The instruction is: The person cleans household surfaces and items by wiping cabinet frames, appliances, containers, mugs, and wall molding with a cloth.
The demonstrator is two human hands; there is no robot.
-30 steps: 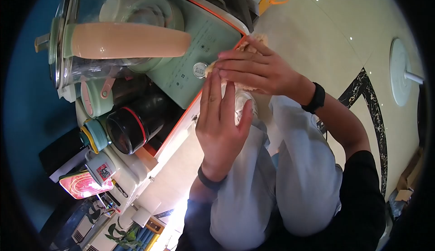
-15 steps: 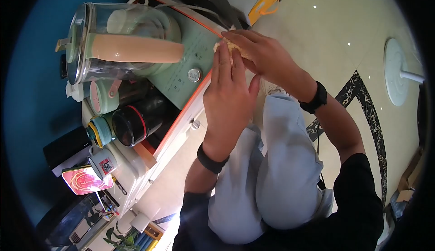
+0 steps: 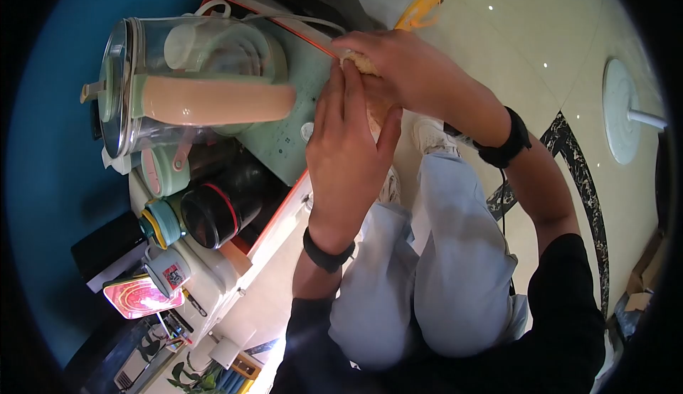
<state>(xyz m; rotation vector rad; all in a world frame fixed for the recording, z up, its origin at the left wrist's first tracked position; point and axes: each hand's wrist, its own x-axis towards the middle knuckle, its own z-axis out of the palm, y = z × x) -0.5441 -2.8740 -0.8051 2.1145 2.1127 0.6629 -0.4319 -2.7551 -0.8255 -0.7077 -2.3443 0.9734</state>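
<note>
A pale yellow, rough-textured thing, maybe a cloth or sponge, is between my two hands at the counter's front edge. My left hand has its fingers stretched along it, thumb apart, and appears to hold its near side. My right hand curves over its far side. Much of it is hidden by the hands, so its kind cannot be made out. Left of the hands, on a green-grey appliance base, stands a clear blender-like jug with a peach handle.
Beside the jug stand a black container with a red ring, a mint-lidded cup and a white mug. A lit phone leans behind the mug. A white cord runs behind. My knees are below the hands.
Both hands have shifted slightly left. The right hand has moved up and its fingers now reach further over the yellow thing. The view has tilted a little.
</note>
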